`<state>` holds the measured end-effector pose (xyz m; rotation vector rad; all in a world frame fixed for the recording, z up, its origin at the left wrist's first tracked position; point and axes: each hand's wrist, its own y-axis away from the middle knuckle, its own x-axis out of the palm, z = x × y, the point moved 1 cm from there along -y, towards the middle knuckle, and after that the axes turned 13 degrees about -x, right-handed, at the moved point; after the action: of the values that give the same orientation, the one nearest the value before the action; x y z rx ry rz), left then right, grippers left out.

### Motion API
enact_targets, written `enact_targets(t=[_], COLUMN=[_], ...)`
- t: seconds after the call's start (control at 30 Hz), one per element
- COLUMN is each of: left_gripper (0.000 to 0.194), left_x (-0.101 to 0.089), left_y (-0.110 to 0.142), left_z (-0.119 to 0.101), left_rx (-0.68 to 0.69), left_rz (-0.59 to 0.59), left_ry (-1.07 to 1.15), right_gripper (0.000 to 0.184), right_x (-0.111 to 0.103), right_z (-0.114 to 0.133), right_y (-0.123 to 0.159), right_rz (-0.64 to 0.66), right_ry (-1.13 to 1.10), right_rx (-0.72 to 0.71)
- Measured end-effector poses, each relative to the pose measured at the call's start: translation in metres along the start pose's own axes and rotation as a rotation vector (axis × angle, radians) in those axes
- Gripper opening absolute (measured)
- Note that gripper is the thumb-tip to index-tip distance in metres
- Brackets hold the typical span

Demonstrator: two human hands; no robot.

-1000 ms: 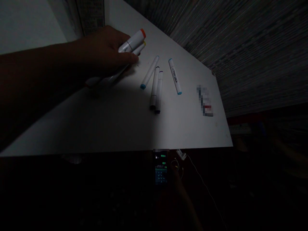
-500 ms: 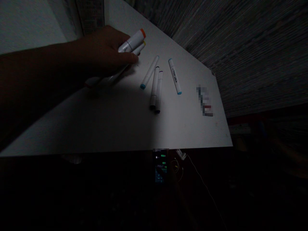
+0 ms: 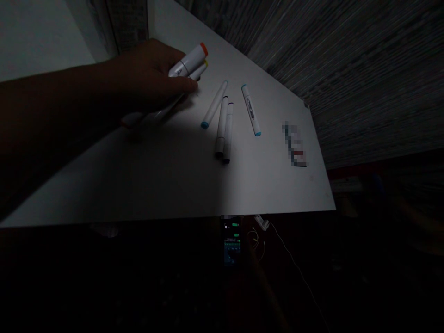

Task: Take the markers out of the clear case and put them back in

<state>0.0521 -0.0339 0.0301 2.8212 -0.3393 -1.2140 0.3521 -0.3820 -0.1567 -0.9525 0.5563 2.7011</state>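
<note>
My left hand reaches in from the left over a white table and is closed round a bundle of white markers; one has an orange cap, one a yellow cap. Their lower ends stick out below my hand near a red tip. To the right, loose markers lie on the table: one with a blue cap, a dark-capped pair side by side, and another blue-capped one. My right hand is not in view.
A small blurred label or tube lies near the table's right edge. Below the front edge, in the dark, a lit phone screen and a white cable with a plug rest on the floor. A textured wall runs behind.
Almost nothing has changed; my left hand with its markers has shifted very slightly left as the view moved.
</note>
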Motion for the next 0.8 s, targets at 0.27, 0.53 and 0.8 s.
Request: enact_targets(t=[0.27,0.53,0.8], left_gripper=[0.022,0.021,0.022], left_x=[0.0008,-0.0005,0.0023], left_y=[-0.0021,-0.0016,-0.0032], left_z=[0.001,0.0005,0.0014], left_rx=[-0.001,-0.003,0.014], left_rz=[-0.007,-0.01,-0.001], left_ry=[-0.012,-0.029,-0.022], right_gripper=[0.031,0.031,0.031], right_x=[-0.0045,-0.0054,0.001], right_z=[-0.0049,-0.0089,-0.0065], right_y=[0.0006,0.0037,-0.0052], right_rz=[-0.016,-0.022,0.001], right_ry=[-0.049,-0.052,0.046], right_rx=[0.005,0.003,-0.028])
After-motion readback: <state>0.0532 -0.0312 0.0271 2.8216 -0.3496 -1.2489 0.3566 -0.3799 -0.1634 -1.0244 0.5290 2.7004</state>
